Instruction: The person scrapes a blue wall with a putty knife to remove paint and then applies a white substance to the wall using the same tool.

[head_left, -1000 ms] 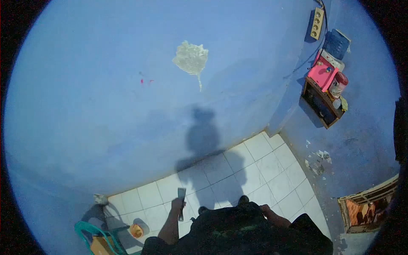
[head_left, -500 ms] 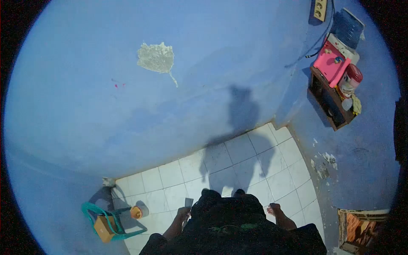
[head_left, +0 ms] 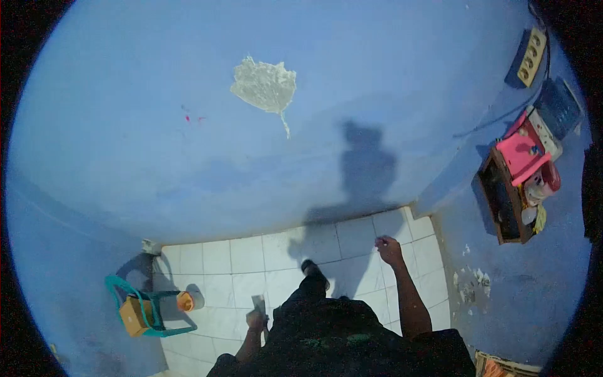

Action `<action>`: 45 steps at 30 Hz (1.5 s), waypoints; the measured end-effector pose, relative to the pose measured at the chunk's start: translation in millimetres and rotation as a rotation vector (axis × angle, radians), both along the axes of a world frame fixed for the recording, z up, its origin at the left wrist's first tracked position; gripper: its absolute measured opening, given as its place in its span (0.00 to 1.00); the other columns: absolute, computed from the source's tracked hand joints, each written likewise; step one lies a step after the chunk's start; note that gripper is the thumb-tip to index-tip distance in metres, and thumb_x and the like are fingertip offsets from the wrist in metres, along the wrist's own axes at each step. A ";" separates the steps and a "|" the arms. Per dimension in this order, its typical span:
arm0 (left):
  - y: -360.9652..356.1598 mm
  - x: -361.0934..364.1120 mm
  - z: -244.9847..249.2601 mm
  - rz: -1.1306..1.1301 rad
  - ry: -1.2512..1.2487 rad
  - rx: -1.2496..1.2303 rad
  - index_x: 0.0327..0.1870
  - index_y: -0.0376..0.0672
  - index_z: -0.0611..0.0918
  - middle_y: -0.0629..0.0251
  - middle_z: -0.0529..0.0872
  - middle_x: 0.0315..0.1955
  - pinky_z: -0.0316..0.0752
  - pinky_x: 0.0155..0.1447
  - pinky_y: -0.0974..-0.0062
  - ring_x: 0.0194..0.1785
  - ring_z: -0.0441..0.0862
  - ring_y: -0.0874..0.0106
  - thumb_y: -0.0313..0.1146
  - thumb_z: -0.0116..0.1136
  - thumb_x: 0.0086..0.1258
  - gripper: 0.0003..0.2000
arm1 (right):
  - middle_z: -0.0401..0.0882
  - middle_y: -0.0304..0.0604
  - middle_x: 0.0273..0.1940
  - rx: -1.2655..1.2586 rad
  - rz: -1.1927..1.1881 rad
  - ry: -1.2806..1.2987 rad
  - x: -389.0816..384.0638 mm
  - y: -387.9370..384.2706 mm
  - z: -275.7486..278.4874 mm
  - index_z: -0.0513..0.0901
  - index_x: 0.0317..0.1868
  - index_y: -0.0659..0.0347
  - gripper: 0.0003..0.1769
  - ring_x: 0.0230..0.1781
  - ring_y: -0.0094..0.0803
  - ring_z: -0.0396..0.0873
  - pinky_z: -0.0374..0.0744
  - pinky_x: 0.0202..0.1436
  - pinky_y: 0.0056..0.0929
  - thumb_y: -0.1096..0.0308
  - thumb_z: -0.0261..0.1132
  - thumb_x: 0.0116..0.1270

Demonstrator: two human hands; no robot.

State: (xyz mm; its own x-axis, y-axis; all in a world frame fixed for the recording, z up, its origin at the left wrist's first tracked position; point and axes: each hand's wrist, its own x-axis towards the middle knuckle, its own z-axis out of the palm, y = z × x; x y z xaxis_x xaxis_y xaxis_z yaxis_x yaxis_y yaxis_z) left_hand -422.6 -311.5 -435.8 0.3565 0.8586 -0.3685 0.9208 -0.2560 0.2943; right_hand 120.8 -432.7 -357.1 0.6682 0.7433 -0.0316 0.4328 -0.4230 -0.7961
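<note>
Looks like a reposition step: one foot [head_left: 316, 274] forward on the tiles [head_left: 248, 289], no tool contact with the wall [head_left: 144, 169] or its pale patch [head_left: 267, 87]. My read, moving like this calls for the blade kept off the leg

Left hand [head_left: 254, 320] has fingers wrapped round the flat-bladed tool [head_left: 259, 305], low beside the body, blade pointing wallward. Right hand [head_left: 390, 251] out over the floor, fingers seem part-curled; can't tell if they pinch anything

Containers: small tub [head_left: 186, 301] beside the green chair [head_left: 147, 327], orange inside, contents unclear. Carton [head_left: 133, 316] on the chair, can't see in. Red-lidded jar [head_left: 549, 177] by the pink tray [head_left: 521, 154] atop the wall shelf [head_left: 502, 204], contents unreadable
</note>
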 end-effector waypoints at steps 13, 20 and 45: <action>225.4 331.1 335.2 0.123 -1.285 -0.126 0.21 0.33 0.76 0.67 0.76 0.13 0.67 0.22 0.78 0.16 0.72 0.78 0.39 0.44 0.69 0.20 | 0.78 0.43 0.37 0.315 0.323 0.232 -80.1 227.7 220.1 0.75 0.45 0.66 0.18 0.38 0.28 0.74 0.73 0.42 0.28 0.59 0.56 0.64; 259.2 367.0 396.4 0.141 -1.334 -0.265 0.19 0.37 0.74 0.66 0.75 0.13 0.67 0.18 0.82 0.14 0.71 0.81 0.38 0.43 0.70 0.18 | 0.78 0.44 0.30 0.502 0.323 0.291 -66.1 334.7 317.5 0.75 0.41 0.67 0.15 0.29 0.27 0.75 0.73 0.34 0.28 0.62 0.56 0.63; 298.6 372.2 400.4 0.017 -1.391 -0.294 0.27 0.35 0.75 0.66 0.73 0.10 0.63 0.16 0.78 0.12 0.70 0.79 0.36 0.43 0.70 0.15 | 0.64 0.32 0.15 0.824 0.043 0.134 -82.6 398.4 329.2 0.72 0.25 0.63 0.13 0.18 0.17 0.60 0.61 0.19 0.23 0.64 0.55 0.64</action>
